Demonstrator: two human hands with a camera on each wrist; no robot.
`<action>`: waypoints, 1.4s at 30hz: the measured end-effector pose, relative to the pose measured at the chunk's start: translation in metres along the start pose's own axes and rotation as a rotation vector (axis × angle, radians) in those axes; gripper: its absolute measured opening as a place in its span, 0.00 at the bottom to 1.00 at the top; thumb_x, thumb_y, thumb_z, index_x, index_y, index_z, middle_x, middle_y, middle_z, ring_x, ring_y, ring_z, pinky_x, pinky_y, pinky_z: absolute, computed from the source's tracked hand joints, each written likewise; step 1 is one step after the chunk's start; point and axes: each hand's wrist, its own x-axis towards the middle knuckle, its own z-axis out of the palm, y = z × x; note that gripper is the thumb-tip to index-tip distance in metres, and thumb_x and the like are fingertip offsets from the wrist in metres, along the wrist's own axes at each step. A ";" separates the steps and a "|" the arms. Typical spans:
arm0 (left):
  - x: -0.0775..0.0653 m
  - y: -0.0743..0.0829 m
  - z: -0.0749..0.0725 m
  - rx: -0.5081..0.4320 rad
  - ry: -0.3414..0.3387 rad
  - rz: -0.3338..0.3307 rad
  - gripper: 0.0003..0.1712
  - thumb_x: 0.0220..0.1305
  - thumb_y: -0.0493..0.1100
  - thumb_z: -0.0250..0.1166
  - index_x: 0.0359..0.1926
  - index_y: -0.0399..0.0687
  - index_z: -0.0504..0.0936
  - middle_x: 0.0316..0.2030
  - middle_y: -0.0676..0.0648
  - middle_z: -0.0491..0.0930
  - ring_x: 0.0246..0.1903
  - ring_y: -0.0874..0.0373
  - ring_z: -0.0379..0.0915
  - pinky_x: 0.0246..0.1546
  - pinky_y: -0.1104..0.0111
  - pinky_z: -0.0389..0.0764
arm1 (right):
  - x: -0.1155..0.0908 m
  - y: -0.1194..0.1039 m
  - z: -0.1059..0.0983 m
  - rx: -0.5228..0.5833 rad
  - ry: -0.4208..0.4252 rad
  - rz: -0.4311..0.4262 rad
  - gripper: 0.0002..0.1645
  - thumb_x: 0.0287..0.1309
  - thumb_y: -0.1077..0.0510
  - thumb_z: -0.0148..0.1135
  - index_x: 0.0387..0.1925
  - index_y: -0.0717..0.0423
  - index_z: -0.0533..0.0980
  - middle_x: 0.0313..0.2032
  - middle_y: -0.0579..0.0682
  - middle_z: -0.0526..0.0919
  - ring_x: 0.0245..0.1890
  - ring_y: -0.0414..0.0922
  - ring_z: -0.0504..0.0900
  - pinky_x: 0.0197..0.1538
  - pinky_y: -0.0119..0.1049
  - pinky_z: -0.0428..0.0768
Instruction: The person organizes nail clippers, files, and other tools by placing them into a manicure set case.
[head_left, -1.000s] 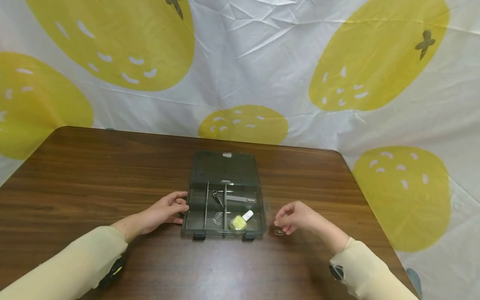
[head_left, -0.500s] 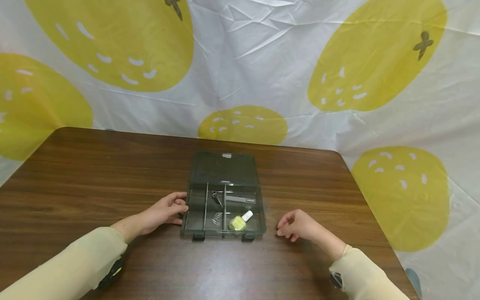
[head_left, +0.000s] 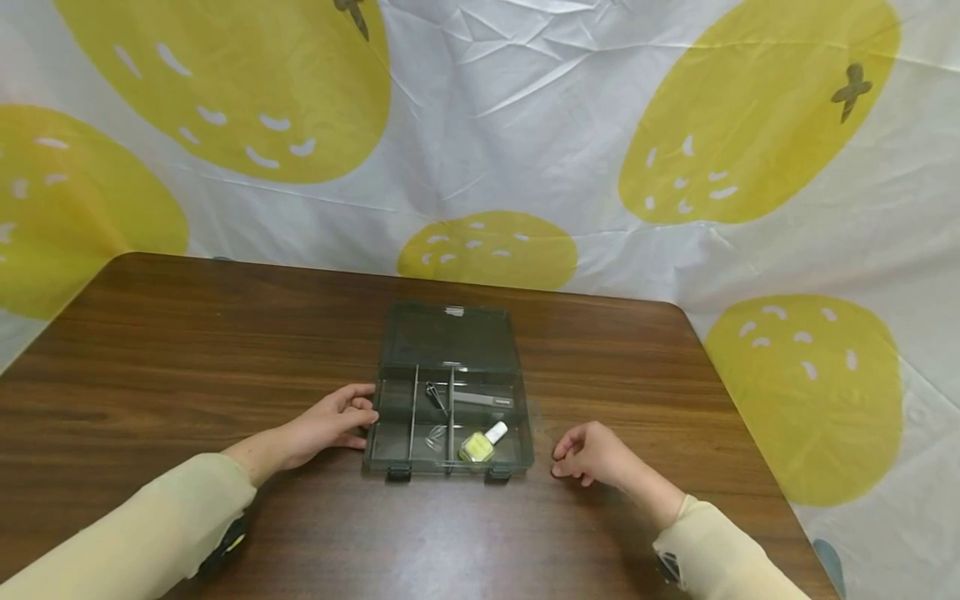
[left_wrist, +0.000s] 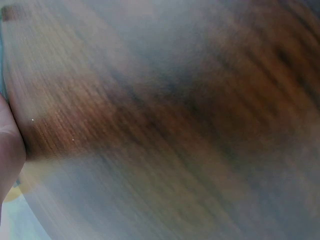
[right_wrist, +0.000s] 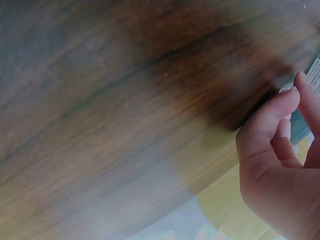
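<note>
A dark, see-through compartment box [head_left: 395, 439] lies on the table with its lid [head_left: 450, 337] folded back. My left hand [head_left: 326, 427] rests against the box's left wall, fingers loosely bent. Inside are nail clippers [head_left: 433, 396], a grey nail file [head_left: 483, 399], a yellow nail polish bottle [head_left: 477, 446] with a white cap, and small clear pieces [head_left: 435, 437]. To the right of the box, my right hand [head_left: 596, 457] pinches a small shiny oval piece [right_wrist: 286, 88] between thumb and index finger, low over the table; the fingers hide most of it.
Two light dividers [head_left: 412, 417] split the box, and two latches [head_left: 398, 473] stick out along its front. The brown wooden table [head_left: 225, 358] ends at the back against a white curtain [head_left: 517, 150] with big yellow fruit prints.
The right hand has come down slightly toward me, and its fingertips now cover the small shiny oval piece seen under them earlier. The left hand and box stay put.
</note>
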 end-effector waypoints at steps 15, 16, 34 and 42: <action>0.000 -0.001 0.000 -0.005 0.003 -0.001 0.39 0.66 0.41 0.53 0.69 0.29 0.44 0.45 0.44 0.58 0.53 0.49 0.63 0.47 0.64 0.80 | -0.002 -0.002 -0.012 0.026 -0.012 -0.038 0.10 0.46 0.63 0.67 0.30 0.67 0.78 0.19 0.44 0.74 0.21 0.39 0.73 0.23 0.32 0.78; 0.000 -0.001 0.000 -0.005 0.001 0.001 0.39 0.67 0.41 0.53 0.69 0.28 0.44 0.45 0.44 0.58 0.54 0.48 0.63 0.47 0.64 0.80 | -0.002 -0.002 -0.013 0.039 -0.017 -0.041 0.10 0.46 0.63 0.67 0.30 0.67 0.78 0.19 0.44 0.75 0.22 0.39 0.73 0.24 0.32 0.78; 0.000 0.002 0.001 -0.011 0.012 -0.008 0.38 0.67 0.40 0.52 0.68 0.28 0.44 0.45 0.44 0.59 0.53 0.49 0.65 0.45 0.65 0.80 | -0.001 -0.031 -0.020 0.243 -0.119 -0.093 0.17 0.49 0.66 0.65 0.37 0.77 0.75 0.26 0.46 0.81 0.24 0.40 0.80 0.33 0.38 0.84; 0.001 0.000 0.000 -0.010 0.014 -0.008 0.38 0.67 0.40 0.53 0.69 0.28 0.44 0.45 0.44 0.58 0.55 0.48 0.64 0.46 0.64 0.80 | 0.004 -0.056 -0.011 0.239 -0.153 -0.111 0.15 0.48 0.66 0.66 0.36 0.75 0.76 0.24 0.46 0.81 0.22 0.39 0.80 0.35 0.41 0.84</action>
